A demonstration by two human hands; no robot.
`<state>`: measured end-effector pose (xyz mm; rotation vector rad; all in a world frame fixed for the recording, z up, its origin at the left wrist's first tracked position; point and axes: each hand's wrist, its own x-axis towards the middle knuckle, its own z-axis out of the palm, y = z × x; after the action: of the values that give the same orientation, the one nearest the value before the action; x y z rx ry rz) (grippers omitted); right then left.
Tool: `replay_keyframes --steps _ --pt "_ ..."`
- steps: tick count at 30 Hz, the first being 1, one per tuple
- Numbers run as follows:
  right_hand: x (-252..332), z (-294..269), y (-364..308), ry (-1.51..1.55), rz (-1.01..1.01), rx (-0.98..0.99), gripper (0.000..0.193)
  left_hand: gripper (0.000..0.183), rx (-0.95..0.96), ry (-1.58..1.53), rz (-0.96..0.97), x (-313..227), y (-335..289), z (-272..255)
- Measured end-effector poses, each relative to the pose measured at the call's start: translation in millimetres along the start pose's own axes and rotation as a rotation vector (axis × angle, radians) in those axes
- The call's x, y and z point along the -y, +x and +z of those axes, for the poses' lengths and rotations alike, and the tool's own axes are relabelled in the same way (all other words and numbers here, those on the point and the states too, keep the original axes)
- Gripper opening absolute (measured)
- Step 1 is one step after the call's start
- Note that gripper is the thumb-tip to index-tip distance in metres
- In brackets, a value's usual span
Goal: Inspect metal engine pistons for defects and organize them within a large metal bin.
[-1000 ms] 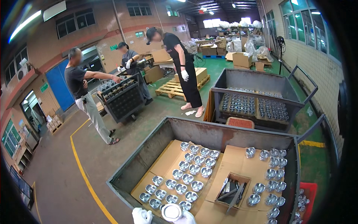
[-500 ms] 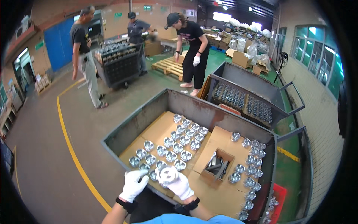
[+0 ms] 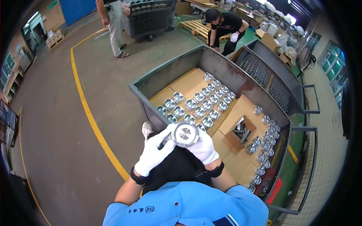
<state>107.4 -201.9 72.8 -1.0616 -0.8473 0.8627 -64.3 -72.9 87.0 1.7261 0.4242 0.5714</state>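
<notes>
Close in front of my body I hold a shiny metal piston [image 3: 185, 134], its round flat crown turned up toward me. My right hand [image 3: 204, 148], in a white glove, is wrapped round its right side. From the left, my gloved left hand [image 3: 154, 151] has its fingers and thumb closed at the piston's edge; its fingertips are partly hidden. Beyond my hands, several pistons [image 3: 199, 111] stand in rows on cardboard [image 3: 166, 93] inside a grey metal cart [image 3: 177, 62]. More pistons [image 3: 269, 137] line the cart's right side.
A small cardboard box [image 3: 243, 132] of dark tools sits in the cart. Behind it stands another cart [image 3: 281, 62] of pistons. One person [image 3: 226, 28] bends beside a wooden pallet [image 3: 194, 27]; another [image 3: 116, 28] stands by a dark cart [image 3: 145, 23]. A yellow line [image 3: 90, 116] crosses the floor.
The piston has come back toward my body, and my left hand has closed in on it. My view has tipped down. The person in black has bent lower.
</notes>
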Motion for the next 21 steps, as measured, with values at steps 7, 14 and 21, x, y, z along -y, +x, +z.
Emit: replay_keyframes --steps 7,14,21 --pt "8 15 11 -0.106 -0.06 0.095 0.044 0.063 0.058 -0.367 -0.161 1 -16 -12" --pt "19 12 25 -0.089 0.138 0.112 0.043 0.076 0.147 -0.83 -0.331 8 3 -14" --pt "44 40 54 -0.652 -0.309 0.302 0.043 0.078 0.108 -1.358 -0.323 19 6 -7"
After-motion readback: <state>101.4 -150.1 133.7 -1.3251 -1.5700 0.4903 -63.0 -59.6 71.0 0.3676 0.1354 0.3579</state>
